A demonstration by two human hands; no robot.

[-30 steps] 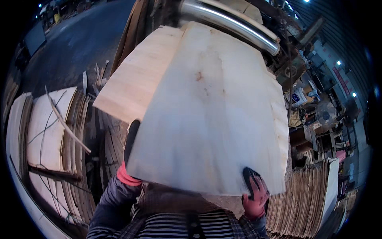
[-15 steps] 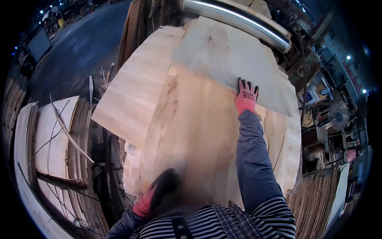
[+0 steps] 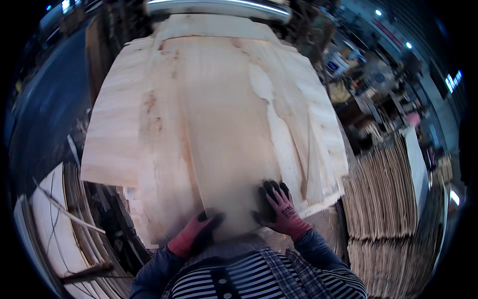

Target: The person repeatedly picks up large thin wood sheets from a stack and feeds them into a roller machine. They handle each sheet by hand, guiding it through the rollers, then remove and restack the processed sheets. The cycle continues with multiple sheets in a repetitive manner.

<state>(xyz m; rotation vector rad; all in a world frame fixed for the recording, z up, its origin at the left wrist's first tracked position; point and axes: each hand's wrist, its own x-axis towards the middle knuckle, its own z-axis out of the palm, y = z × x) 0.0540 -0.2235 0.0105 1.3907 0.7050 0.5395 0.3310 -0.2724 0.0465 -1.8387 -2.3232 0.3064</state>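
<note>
A long, pale wood veneer sheet (image 3: 224,124) lies lengthwise before me on wider veneer sheets (image 3: 117,117). My left hand (image 3: 195,233), in a pink glove with black fingertips, rests at the sheet's near left corner. Its dark fingers look apart, though they are slightly blurred. On the near right part of the sheet lies my right hand (image 3: 283,212), gloved alike, with its fingers spread and thumb out to the side. Neither hand visibly grips anything. An irregular gap with lighter wood (image 3: 281,129) runs along the sheet's right side.
A shiny metal roller (image 3: 219,7) spans the far end of the pile. Bundled veneer stacks stand at the left (image 3: 52,214) and right (image 3: 383,194). Behind the right stack are a fan (image 3: 378,74) and cluttered shelves. Dark floor (image 3: 45,99) stretches away at the far left.
My right hand has come back from the far part of the pile to the near end. The grey-looking sheet across the far part no longer shows there. The view has turned rightward.
</note>
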